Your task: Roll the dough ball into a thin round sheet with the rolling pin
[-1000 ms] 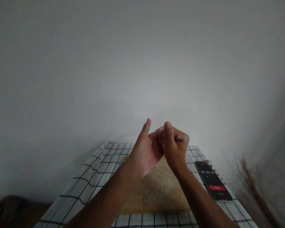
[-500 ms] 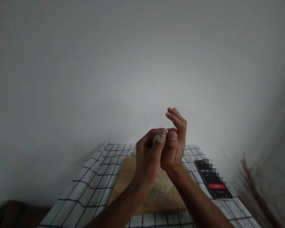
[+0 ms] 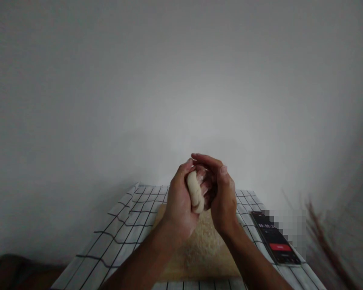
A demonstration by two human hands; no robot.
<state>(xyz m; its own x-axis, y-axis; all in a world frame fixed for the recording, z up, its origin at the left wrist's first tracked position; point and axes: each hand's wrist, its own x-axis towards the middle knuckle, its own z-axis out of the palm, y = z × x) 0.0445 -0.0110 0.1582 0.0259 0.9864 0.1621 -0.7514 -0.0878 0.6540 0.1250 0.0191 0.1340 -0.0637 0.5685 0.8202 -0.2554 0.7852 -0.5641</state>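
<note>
A pale, thick lump of dough [image 3: 195, 192] lies against the palm of my left hand [image 3: 179, 199], whose thumb rests along its upper end. My right hand [image 3: 225, 197] is cupped on the other side, its fingers curving round the far side of the dough towards the left hand. Flour or dough residue whitens the inner fingers, and part of the dough is hidden by the hands. Both hands are raised above a wooden board [image 3: 175, 272], which bears scattered flour and dough crumbs [image 3: 203, 241].
A black-and-white checked cloth [image 3: 121, 225] covers the table under the board. On its right side lies a phone [image 3: 275, 237] with a running timer and a red button. A plain wall [image 3: 181, 80] rises behind. Thin brown twigs [image 3: 326, 245] stand at right.
My hands have turned and come lower, from being pressed together to cupped, so the dough now shows. The right fingers, raised before, now curl inward. The view has shifted slightly.
</note>
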